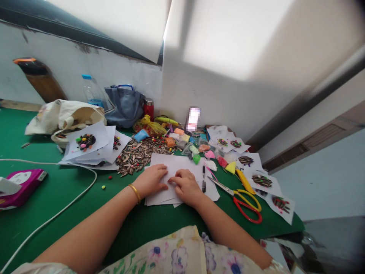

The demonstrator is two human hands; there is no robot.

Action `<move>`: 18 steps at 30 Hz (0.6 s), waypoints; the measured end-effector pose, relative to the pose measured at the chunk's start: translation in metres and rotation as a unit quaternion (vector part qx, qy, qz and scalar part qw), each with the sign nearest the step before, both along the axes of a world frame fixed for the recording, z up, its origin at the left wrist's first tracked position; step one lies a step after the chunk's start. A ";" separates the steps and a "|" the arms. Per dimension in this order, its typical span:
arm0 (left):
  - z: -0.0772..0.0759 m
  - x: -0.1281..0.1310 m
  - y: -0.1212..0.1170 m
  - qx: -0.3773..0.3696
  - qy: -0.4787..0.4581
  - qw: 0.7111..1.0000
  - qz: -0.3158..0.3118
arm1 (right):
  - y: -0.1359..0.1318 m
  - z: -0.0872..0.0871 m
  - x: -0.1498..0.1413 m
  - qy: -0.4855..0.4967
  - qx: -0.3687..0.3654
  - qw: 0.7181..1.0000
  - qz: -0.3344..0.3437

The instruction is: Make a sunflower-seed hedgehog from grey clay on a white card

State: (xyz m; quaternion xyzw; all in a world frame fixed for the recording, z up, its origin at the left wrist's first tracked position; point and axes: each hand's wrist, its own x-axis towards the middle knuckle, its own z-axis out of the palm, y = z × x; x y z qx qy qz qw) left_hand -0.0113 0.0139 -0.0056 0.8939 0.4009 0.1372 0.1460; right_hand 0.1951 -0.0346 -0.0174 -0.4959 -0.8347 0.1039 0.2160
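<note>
A small stack of white paper (159, 160) lies before me on the green table. My left hand (152, 180) rests flat on its left part, thumb apart from the fingers. On the sheet's middle sits my right hand (186, 186), its index finger stretched toward the left hand and the other fingers bent. Nothing shows between its fingers; their undersides are hidden. Beside the right hand, a black pen (203, 179) lies on the paper. Scissors (242, 201) with red and yellow handles are just right of it, blades partly open, tips over the sheet.
Striped sunflower seeds (137, 154) are heaped behind the paper, near bags of coloured clay (196, 158). Decorated sheets lie left (97, 150) and right (264, 180). A white cable (82, 194) crosses the left side. A bag (124, 106), bottle (92, 91) and phone (193, 118) stand behind.
</note>
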 end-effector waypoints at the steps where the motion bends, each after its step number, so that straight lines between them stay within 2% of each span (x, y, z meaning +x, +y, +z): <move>1: 0.000 0.000 0.000 0.001 0.000 1.000 -0.001 | 0.000 0.000 0.000 0.001 -0.001 1.000 -0.001; 18: 0.000 0.000 0.000 0.006 0.004 1.000 -0.003 | 0.000 0.002 0.001 0.011 -0.004 1.000 -0.018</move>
